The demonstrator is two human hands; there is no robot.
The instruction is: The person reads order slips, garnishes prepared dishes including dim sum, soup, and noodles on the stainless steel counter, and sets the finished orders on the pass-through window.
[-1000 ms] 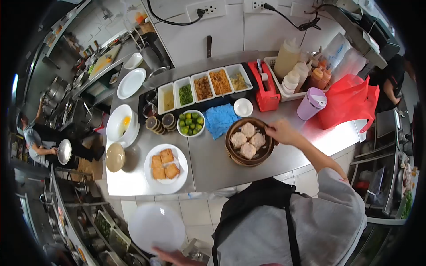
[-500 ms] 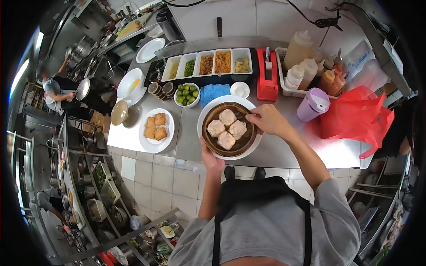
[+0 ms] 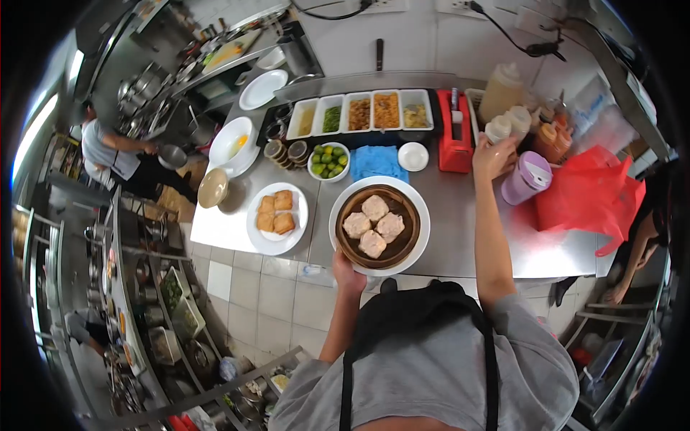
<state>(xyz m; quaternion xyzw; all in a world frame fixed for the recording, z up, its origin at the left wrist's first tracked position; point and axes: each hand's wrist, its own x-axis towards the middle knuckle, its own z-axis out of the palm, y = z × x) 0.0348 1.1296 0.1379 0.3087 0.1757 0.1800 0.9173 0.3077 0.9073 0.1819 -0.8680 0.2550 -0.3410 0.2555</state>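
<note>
Relative to the previous frame, the right hand (image 3: 494, 159) has released the bamboo steamer (image 3: 404, 243); its fingers now close around a white squeeze bottle (image 3: 497, 130). The steamer, containing four dumplings (image 3: 374, 208), rests on the white plate (image 3: 425, 226). The left hand (image 3: 348, 274) remains at the plate's rim; finger closure cannot be determined.

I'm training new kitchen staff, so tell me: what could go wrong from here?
Only the left hand is on the plate, near its front edge, so the plate might tip and the steamer on it might slide.

The right hand is at the white bottle, close beside the cup, and could knock the cup over.
</note>
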